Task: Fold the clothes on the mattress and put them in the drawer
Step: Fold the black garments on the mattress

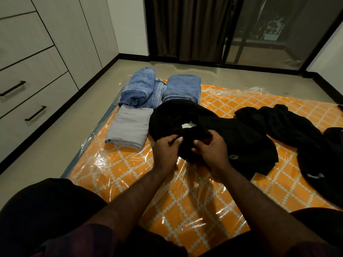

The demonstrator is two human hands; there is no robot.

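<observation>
A black shirt (241, 138) with a white neck label and a small chest logo lies crumpled in the middle of the orange patterned mattress (141, 182), which is wrapped in clear plastic. My left hand (166, 147) and my right hand (211, 145) both pinch the shirt's fabric near the collar, close together. Folded clothes sit at the mattress's far left corner: a grey folded garment (128, 127), rolled blue jeans (141, 86) and folded blue jeans (182, 88). More loose black clothes (289, 123) lie to the right.
White drawers with black handles (35, 113) line the left wall beside a strip of pale floor. Dark curtains and a glass door stand at the back. Another black garment with white lettering (315, 173) lies at the right edge. My knees fill the bottom.
</observation>
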